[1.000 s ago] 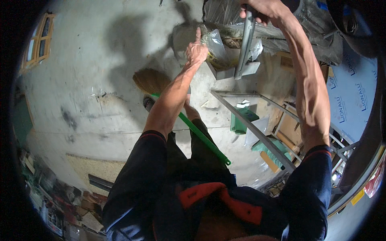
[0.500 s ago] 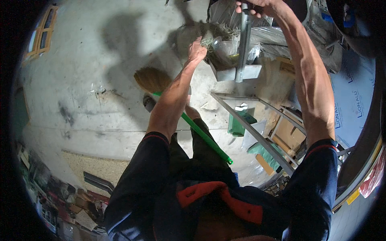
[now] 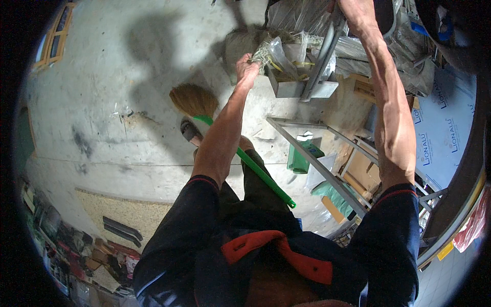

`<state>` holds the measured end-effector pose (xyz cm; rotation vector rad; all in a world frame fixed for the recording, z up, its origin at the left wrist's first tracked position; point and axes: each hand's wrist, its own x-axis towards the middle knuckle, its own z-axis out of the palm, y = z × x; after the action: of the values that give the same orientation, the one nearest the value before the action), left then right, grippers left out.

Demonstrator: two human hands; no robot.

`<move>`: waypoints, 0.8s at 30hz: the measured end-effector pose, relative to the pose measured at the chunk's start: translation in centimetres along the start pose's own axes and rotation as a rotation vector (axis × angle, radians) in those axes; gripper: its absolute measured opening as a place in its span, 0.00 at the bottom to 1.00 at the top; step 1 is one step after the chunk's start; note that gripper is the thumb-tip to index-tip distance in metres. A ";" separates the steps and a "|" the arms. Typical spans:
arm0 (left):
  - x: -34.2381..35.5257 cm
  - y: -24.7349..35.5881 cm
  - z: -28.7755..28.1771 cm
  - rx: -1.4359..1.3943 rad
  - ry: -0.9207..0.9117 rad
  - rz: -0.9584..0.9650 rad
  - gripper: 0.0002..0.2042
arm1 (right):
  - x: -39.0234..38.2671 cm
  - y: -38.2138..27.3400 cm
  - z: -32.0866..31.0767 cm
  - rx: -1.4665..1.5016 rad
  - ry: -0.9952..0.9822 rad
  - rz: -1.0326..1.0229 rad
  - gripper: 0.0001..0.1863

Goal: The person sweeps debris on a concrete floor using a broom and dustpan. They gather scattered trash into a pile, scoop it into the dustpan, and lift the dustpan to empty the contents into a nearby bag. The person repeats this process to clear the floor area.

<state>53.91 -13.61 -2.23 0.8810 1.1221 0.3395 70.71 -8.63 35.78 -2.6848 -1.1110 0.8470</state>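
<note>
My left hand [image 3: 247, 70] is closed on a bunch of pale, tangled strands [image 3: 262, 55], at the left edge of a metal dustpan [image 3: 323, 90]. The dustpan holds clear plastic scraps and some yellow strips. Its grey tubular handle [image 3: 318, 66] rises, tilted, toward the top of the view. My right hand [image 3: 359, 15] grips the upper end of that handle, its fingers partly cut off by the picture's top edge. A broom [image 3: 194, 101] with brown bristles and a green handle [image 3: 266, 179] lies across my legs, partly behind my left forearm, held by neither hand.
A grey metal frame [image 3: 322, 165] stands to the right, with a green plastic container [image 3: 297, 159] and cardboard beside it. Plastic-wrapped goods [image 3: 353, 53] lie behind the dustpan. Blue film-covered sheets [image 3: 445, 128] lean at the right. A speckled slab [image 3: 123, 210] lies at the lower left.
The dustpan handle has tilted, its top moving right with my right hand. My left hand has shifted slightly left and down, drawing the strands to the dustpan's left edge.
</note>
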 end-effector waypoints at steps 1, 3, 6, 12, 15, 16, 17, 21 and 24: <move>-0.1 -0.4 -0.1 -0.024 0.013 0.035 0.12 | 0.0 0.0 0.1 -0.003 0.000 -0.003 0.13; -0.4 -1.1 0.0 0.003 0.043 0.125 0.10 | 0.2 -0.2 0.4 0.000 0.004 -0.009 0.13; -1.3 -2.0 -0.3 0.114 0.080 0.205 0.13 | 0.5 -0.5 0.9 0.005 0.008 -0.020 0.13; -2.7 -1.5 -0.7 0.131 0.030 0.314 0.14 | 0.5 -1.0 1.9 0.009 0.026 -0.051 0.13; -3.2 -0.8 -0.9 0.205 0.002 0.257 0.13 | -0.2 -0.8 1.8 0.034 0.042 -0.052 0.13; -3.2 -0.7 -0.9 0.123 -0.041 0.228 0.13 | -0.7 -0.6 1.6 0.038 0.055 -0.049 0.13; -3.3 -0.6 -0.9 0.050 -0.064 0.165 0.13 | -0.9 -0.6 1.5 0.042 0.064 -0.054 0.13; -3.1 -0.7 -0.7 -0.122 0.017 0.119 0.15 | -2.7 0.0 0.9 0.081 0.105 -0.057 0.13; -2.8 -0.7 -0.8 -0.093 0.056 0.098 0.20 | -4.2 0.7 0.6 0.102 0.136 -0.047 0.13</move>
<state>51.85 -15.51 -1.13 0.8503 1.1081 0.4966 68.40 -12.04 36.96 -2.5791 -1.0654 0.6824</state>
